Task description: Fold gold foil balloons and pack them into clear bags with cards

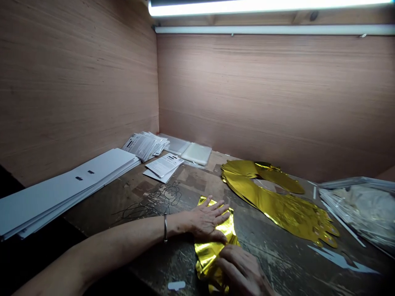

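My left hand (206,220) lies flat on a folded gold foil balloon (210,259), fingers spread, with a thin metal bangle (165,227) on the wrist. My right hand (240,271) presses the lower part of the same foil, its fingers together and closed over the crumpled layers. Part of the foil is hidden under both hands. To the right, a second gold foil balloon (277,205) lies flat on the bench, with a lobed end near the front and a curved neck at the back.
The worn wooden workbench (173,193) is backed by plywood walls (271,102). A stack of white card sheets (68,185) lies at left, with printed leaflets (145,146) and clear plastic sleeves (197,153) at the back. A tray of plastic-wrapped items (361,209) stands at right.
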Available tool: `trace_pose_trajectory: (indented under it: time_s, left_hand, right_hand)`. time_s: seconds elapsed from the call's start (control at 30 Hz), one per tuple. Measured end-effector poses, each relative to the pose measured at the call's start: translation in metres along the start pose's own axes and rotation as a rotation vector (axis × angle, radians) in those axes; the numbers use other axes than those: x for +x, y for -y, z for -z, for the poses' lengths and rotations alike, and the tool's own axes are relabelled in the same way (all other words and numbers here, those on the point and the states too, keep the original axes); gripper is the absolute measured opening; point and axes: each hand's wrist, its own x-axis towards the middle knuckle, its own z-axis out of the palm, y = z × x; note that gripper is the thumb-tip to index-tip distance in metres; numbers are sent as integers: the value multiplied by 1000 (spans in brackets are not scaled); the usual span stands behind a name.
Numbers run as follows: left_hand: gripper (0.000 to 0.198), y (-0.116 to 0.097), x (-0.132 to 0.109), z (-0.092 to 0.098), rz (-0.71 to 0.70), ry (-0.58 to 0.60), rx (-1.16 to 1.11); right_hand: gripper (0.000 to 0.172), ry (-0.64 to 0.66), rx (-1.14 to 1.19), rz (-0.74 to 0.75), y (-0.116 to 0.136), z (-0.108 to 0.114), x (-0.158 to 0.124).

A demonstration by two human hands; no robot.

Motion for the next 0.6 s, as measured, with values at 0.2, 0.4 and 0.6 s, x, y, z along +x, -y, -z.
trace_pose_trajectory:
  time_s: [0.2,0.4,0.6]
  left_hand:
    - [62,-5,2,5,24,11,-37]
    - [63,10,3,0,1,2,-325]
    - [59,25,1,9,255,-230,-1070]
  right_hand:
    - [19,92,150,-132,-21,8,-7]
    - [20,56,307,-669,-23,5,-3]
    - [23,73,266,-1141,-45,-3,19]
